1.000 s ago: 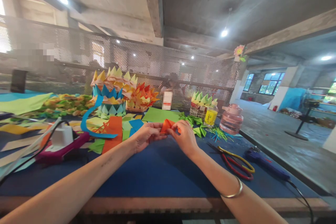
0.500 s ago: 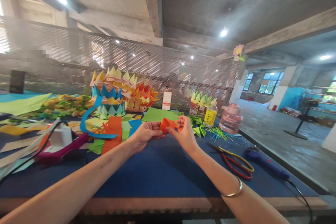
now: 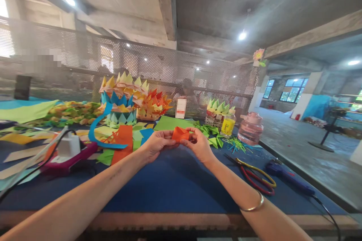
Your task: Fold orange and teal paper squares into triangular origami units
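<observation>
Between my two hands, above the blue table (image 3: 158,192), is a small folded piece of orange paper (image 3: 180,134). My left hand (image 3: 158,143) pinches its left side between thumb and fingers. On its right side, my right hand (image 3: 199,145) is closed with the thumb against the near face and the fingers curled behind. Diagonal creases show on the paper; its back is hidden. To the left of my hands lie an orange paper strip (image 3: 123,141) and a curled blue paper strip (image 3: 94,135). Behind them is a green sheet (image 3: 172,122).
Scissors (image 3: 256,175) and a blue glue gun (image 3: 291,177) with a cord lie at right. Behind them stand a pink bottle (image 3: 250,130) and a yellow-labelled bottle (image 3: 227,125). A magenta power strip (image 3: 68,160) sits left. Folded-paper crowns (image 3: 121,107) stand at the back, before a mesh screen (image 3: 158,64).
My right fingers have come in from beside the orange paper and closed on its right side. The paper now looks flatter and wider. My left hand keeps its pinch.
</observation>
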A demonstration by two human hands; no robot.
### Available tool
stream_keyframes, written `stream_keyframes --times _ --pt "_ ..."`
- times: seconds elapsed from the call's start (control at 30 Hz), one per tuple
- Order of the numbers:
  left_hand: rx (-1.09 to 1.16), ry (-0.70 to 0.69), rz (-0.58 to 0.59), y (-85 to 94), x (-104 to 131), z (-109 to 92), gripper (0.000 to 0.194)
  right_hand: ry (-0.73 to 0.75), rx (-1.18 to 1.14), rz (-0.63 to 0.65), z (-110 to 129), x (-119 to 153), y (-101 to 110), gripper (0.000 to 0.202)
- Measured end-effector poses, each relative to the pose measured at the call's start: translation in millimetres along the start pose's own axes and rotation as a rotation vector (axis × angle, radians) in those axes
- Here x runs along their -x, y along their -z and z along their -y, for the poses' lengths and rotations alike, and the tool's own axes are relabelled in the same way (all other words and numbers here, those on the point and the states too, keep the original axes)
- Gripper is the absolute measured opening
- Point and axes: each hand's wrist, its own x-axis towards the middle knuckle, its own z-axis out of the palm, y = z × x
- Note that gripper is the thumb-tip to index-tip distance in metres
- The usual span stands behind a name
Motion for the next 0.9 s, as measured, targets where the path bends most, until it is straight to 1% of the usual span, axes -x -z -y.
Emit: stream_keyframes --times 0.1,0.23,0.37,0.47,0.63,0.9 --pt "0.005 -0.001 -0.008 1.2 -0.9 -0.7 0.024 0.008 -0.007 0.015 -0.4 -0.5 0.7 0.056" --pt "0.004 0.001 -0.014 2.0 -0.9 -2.0 0.025 0.045 0.004 -0.013 -1.8 -0.3 1.8 0.055" --pt "0.005 -0.002 -0.022 2.2 -1.1 -2.5 0.024 0.097 0.059 0.000 -1.3 -0.1 3.0 0.033" --pt "0.001 0.000 -0.021 1.8 -1.1 -2.4 0.024 0.118 0.113 0.039 -2.4 -0.6 3.4 0.024" --pt "-0.009 0.004 -0.009 0.0 0.2 -2.4 0.024 0.117 0.191 0.053 -7.7 -1.7 3.3 0.022" --pt "-0.019 -0.003 0.004 -3.5 2.1 -1.7 0.023 0.094 0.286 -0.012 -9.1 1.4 0.0 0.021"
